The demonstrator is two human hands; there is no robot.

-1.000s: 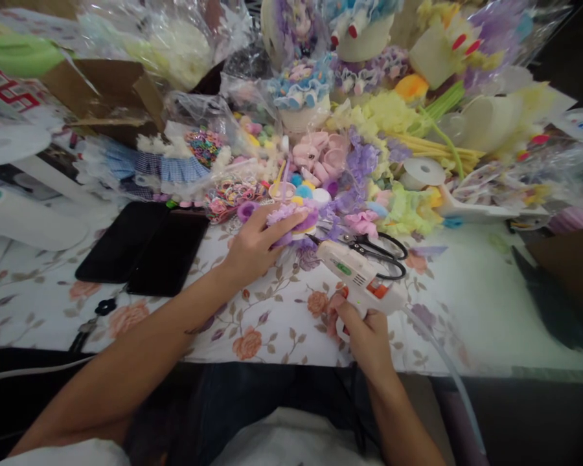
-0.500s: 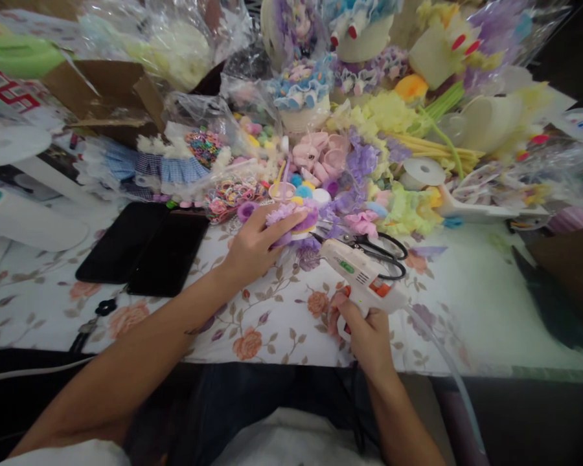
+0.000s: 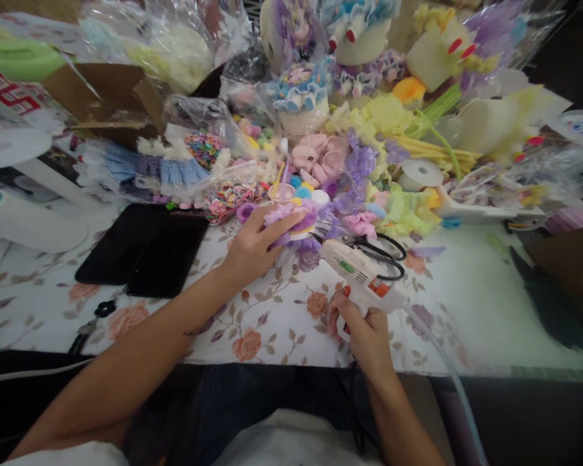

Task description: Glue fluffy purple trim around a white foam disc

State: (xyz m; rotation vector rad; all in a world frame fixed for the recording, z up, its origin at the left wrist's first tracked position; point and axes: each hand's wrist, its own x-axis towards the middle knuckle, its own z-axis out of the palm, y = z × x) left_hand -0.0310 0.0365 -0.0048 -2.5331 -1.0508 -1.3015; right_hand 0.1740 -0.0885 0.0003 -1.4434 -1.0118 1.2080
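Glue gun aimed at the purple piece

My left hand (image 3: pixel 252 249) pinched the purple frilly ornament (image 3: pixel 291 220) on the floral tablecloth (image 3: pixel 272 323) to steady it; my right hand (image 3: pixel 364 333) gripped the glue gun (image 3: pixel 362 279), nozzle angled toward it

My hands have bare tablecloth (image 3: pixel 282 323) low in the middle. Two black phones (image 3: pixel 146 249) block the left, scissors (image 3: pixel 381 249) lie right, and craft piles (image 3: pixel 369 129) fill the top.

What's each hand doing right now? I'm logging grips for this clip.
Left hand: closed on a purple fuzzy craft piece.
Right hand: closed on the white glue gun.
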